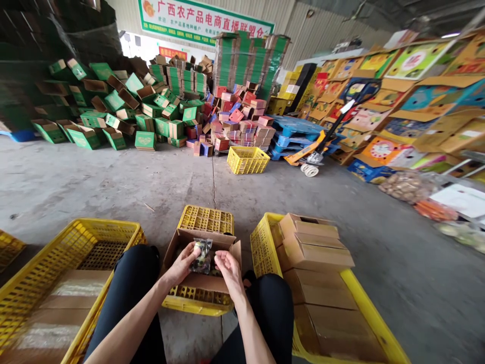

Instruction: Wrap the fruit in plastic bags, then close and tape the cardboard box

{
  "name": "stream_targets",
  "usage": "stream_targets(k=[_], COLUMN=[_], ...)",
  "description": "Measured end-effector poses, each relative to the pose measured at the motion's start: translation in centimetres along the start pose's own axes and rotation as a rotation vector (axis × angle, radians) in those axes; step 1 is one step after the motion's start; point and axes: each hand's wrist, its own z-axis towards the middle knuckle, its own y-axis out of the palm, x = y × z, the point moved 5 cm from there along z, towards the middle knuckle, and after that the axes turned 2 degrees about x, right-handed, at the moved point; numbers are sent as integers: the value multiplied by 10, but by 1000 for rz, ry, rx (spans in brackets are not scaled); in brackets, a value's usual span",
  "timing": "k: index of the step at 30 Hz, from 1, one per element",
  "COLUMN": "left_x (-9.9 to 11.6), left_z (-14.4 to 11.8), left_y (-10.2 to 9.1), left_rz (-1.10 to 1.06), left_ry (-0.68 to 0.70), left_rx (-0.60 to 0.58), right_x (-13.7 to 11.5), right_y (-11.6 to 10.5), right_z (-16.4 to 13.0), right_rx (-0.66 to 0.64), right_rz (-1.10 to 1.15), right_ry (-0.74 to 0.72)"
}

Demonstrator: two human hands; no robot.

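Pinching a small clear plastic packet with dark contents (203,255) between thumb and fingers, the left hand (187,260) holds it over an open brown cardboard box (208,283), which sits on a yellow perforated plastic crate (200,306) between the knees. The right hand (228,268) is curled just beside the packet; I cannot tell whether its fingertips meet or grip anything. Long yellow plastic crates flank the legs: the left one (41,273) holds taped brown cartons (79,303), the right one (261,245) plain brown cartons (322,253).
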Motion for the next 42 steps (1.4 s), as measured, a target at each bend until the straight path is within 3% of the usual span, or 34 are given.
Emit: stream_targets(k=[4, 7, 12, 17, 23, 29, 37, 42], left_x=[-10, -13, -12, -11, -5, -2, -8, -9], left_z=[-3, -4, -4, -3, -7, -6, -4, -6], left_y=[4, 5, 6, 3, 12, 16, 7, 8], left_rz=[56, 48, 3, 26, 134, 168, -47, -22], left_ry=[-23, -29, -36, -26, -20, -12, -49, -41], left_rx=[-72, -77, -55, -14, -108, -130, -35, -40], right_x=[-16, -23, -17, -13, -15, -18, -3, -2], right_y=[6, 9, 16, 16, 8, 3, 2, 1], right_z=[-6, -11, -14, -12, -10, -13, -3, -2], right_rx=[-99, -78, -12, 8, 66, 106, 155, 176], right_rz=[-138, -177, -39, 19, 71, 135, 189, 196], right_ry=[-56, -63, 72, 103, 116, 185, 240, 209])
